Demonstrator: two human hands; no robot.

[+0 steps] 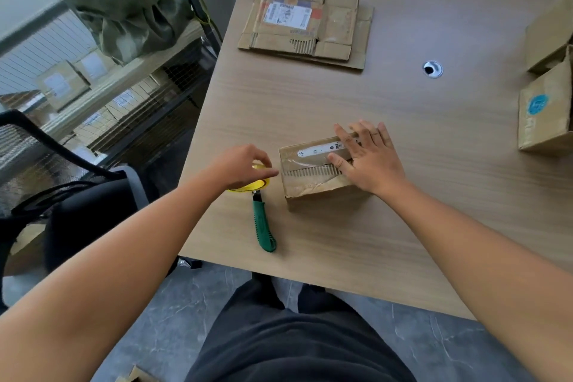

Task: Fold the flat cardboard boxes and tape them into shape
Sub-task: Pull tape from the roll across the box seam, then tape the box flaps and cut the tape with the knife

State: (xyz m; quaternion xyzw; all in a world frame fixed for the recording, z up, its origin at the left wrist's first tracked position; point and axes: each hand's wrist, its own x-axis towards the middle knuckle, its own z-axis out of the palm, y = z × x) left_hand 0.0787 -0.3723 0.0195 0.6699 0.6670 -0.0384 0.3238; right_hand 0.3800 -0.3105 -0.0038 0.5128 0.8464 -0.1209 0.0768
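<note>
A small folded cardboard box (307, 177) stands near the table's front edge. My right hand (369, 158) lies flat on its top with the fingers spread, pressing the flaps down. Just left of the box my left hand (245, 164) closes over a yellow tape roll (251, 187), most of which is hidden under the hand. A green utility knife (263, 223) lies on the table right below the roll. Farther back rests a stack of flat cardboard boxes (310, 25) with a white label on top.
Two assembled boxes (545, 115) sit at the table's right edge. A round cable hole (433, 69) is in the wooden table (403, 226). Left of the table stand a black mesh chair (46, 170), shelving with boxes and a green sack (117, 0).
</note>
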